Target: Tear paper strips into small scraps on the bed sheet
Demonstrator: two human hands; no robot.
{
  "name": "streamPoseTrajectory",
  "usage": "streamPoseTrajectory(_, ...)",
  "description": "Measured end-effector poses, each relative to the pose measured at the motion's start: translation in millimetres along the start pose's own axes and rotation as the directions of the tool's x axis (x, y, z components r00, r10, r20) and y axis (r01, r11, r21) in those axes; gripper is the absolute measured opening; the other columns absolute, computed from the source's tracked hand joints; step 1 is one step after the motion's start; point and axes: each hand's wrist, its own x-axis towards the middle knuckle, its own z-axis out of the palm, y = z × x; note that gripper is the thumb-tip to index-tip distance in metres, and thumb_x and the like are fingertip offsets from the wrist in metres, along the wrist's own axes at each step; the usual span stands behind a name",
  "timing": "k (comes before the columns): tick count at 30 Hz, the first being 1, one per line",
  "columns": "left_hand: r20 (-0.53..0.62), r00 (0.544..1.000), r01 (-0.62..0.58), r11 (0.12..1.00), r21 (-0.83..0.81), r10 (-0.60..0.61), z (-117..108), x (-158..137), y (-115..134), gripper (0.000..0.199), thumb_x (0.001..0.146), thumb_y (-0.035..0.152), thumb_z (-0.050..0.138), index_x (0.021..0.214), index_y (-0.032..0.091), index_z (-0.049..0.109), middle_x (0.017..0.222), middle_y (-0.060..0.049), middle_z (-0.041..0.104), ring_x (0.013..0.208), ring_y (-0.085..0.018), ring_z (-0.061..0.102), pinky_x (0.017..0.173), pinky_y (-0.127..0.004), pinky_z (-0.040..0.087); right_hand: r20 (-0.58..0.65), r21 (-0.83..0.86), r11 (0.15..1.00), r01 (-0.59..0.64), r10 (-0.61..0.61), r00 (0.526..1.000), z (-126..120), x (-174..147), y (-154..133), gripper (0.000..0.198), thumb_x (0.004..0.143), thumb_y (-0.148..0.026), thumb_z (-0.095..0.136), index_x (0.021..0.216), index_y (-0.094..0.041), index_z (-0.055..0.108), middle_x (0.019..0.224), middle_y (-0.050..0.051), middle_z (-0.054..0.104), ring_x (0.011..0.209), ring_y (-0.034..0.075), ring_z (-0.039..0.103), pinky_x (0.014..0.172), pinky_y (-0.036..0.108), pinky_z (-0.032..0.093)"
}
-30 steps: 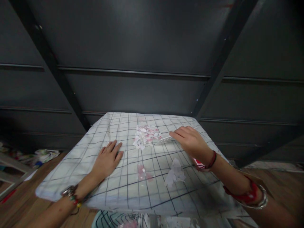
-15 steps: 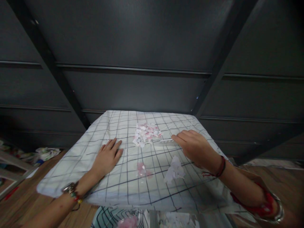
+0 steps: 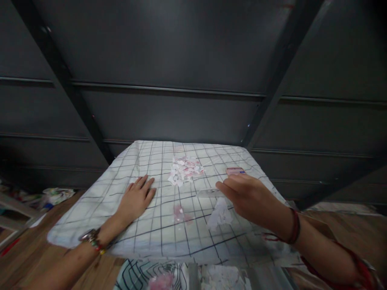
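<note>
My left hand (image 3: 137, 198) lies flat on the checked cloth (image 3: 157, 237), its fingers spread and holding nothing. With closed fingers, my right hand (image 3: 242, 194) grips one end of a flat translucent whitish strip (image 3: 208, 193); its exact kind is too blurred to tell. The strip points left, just above or on the cloth. Beyond it lies a pile of white and pink paper-like scraps (image 3: 186, 169). Nearer me are a small heap of whitish scraps (image 3: 220, 215) and a few pink translucent pieces (image 3: 180, 214). A thin pinkish rectangular object (image 3: 236, 170) sits just past my right hand, partly hidden by it.
Dark panels (image 3: 175, 117) stand behind the cloth-covered table. Below its front edge are a clear container (image 3: 223, 278) with pale scraps and a pink bundle (image 3: 161, 281) on patterned fabric. At left there is a pale frame (image 3: 18, 211) on the wooden floor.
My right hand has moved slightly down and toward me with the strip, which is lower now. The pinkish rectangular object has come into view behind it. My left hand stays put.
</note>
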Motion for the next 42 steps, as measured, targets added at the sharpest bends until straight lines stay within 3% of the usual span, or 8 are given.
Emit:
streamPoseTrajectory(7,-0.019,1.0,0.005,1.0,-0.028,-0.005,-0.5,-0.9,-0.3,0.051,0.097,0.04,0.033,0.134,0.016,0.058,0.146,-0.016,0.053,0.136,-0.033,0.047,0.107,-0.053,0.042,-0.116,-0.017,0.998,0.066,-0.067,0.991,-16.7,8.7,-13.5,0.032,0.08,0.006,0.039,0.071,-0.019,0.058,0.058,0.0,0.051,0.054,0.016,0.041,0.056,0.031,0.033)
streamPoseTrajectory(15,-0.031,1.0,0.005,1.0,-0.021,-0.005,0.9,-1.6,-0.6,0.051,0.097,0.04,0.033,0.134,0.016,0.058,0.146,-0.016,0.052,0.135,-0.033,0.048,0.108,-0.053,0.042,-0.04,-0.017,0.998,0.063,-0.064,0.997,-21.7,-2.2,-14.9,0.029,0.076,0.006,0.043,0.069,-0.019,0.055,0.06,0.001,0.053,0.055,0.015,0.044,0.054,0.03,0.034)
streamPoseTrajectory(20,-0.028,1.0,-0.007,1.0,-0.018,0.007,0.5,-1.1,-1.2,0.052,0.097,0.041,0.032,0.134,0.016,0.058,0.146,-0.016,0.053,0.135,-0.033,0.048,0.107,-0.053,0.043,-0.056,0.033,0.996,0.077,-0.076,0.996,-24.4,10.4,-24.8,0.03,0.079,0.006,0.042,0.069,-0.02,0.054,0.059,-0.001,0.051,0.053,0.014,0.04,0.053,0.03,0.031)
streamPoseTrajectory(24,-0.032,0.999,0.002,1.0,-0.018,-0.002,1.8,-1.2,-1.1,0.051,0.097,0.041,0.033,0.134,0.016,0.058,0.145,-0.016,0.053,0.135,-0.033,0.048,0.107,-0.053,0.042,-0.084,-0.015,1.0,0.022,-0.023,0.996,-24.3,8.0,-15.3,0.028,0.079,0.004,0.042,0.072,-0.019,0.058,0.06,0.001,0.055,0.055,0.015,0.044,0.057,0.03,0.034)
streamPoseTrajectory(27,-0.04,0.999,0.006,1.0,-0.027,-0.007,3.0,-1.5,-0.9,0.051,0.097,0.04,0.034,0.134,0.016,0.058,0.146,-0.016,0.053,0.136,-0.033,0.048,0.108,-0.053,0.042,-0.075,-0.074,0.996,-0.043,0.037,0.996,-14.4,3.8,3.3,0.029,0.078,0.004,0.043,0.079,-0.018,0.063,0.067,0.003,0.062,0.06,0.016,0.049,0.063,0.031,0.036)
streamPoseTrajectory(31,-0.037,0.999,0.008,0.999,-0.04,-0.01,1.8,-1.8,-0.3,0.051,0.097,0.04,0.034,0.134,0.015,0.058,0.145,-0.017,0.053,0.136,-0.033,0.047,0.108,-0.053,0.042,-0.143,-0.136,0.991,0.02,-0.039,0.989,15.5,7.1,33.0,0.029,0.084,0.003,0.044,0.087,-0.015,0.067,0.07,0.004,0.065,0.067,0.018,0.054,0.065,0.031,0.036)
streamPoseTrajectory(36,-0.02,1.0,0.011,0.999,-0.035,-0.011,-2.7,-1.8,1.0,0.051,0.097,0.039,0.034,0.134,0.014,0.059,0.145,-0.017,0.053,0.136,-0.033,0.047,0.109,-0.052,0.041,-0.155,-0.092,0.995,0.047,-0.061,0.986,52.4,15.9,51.0,0.029,0.087,0.003,0.045,0.092,-0.016,0.067,0.076,0.003,0.068,0.073,0.018,0.056,0.069,0.03,0.036)
streamPoseTrajectory(42,-0.011,1.0,0.015,0.999,-0.031,-0.015,-3.1,-1.7,1.7,0.052,0.097,0.04,0.034,0.134,0.015,0.059,0.146,-0.017,0.052,0.137,-0.034,0.046,0.109,-0.053,0.041,-0.126,-0.032,0.997,0.069,-0.073,0.989,56.5,9.4,55.3,0.029,0.088,0.001,0.045,0.09,-0.017,0.068,0.076,0.003,0.068,0.073,0.017,0.055,0.069,0.03,0.035)
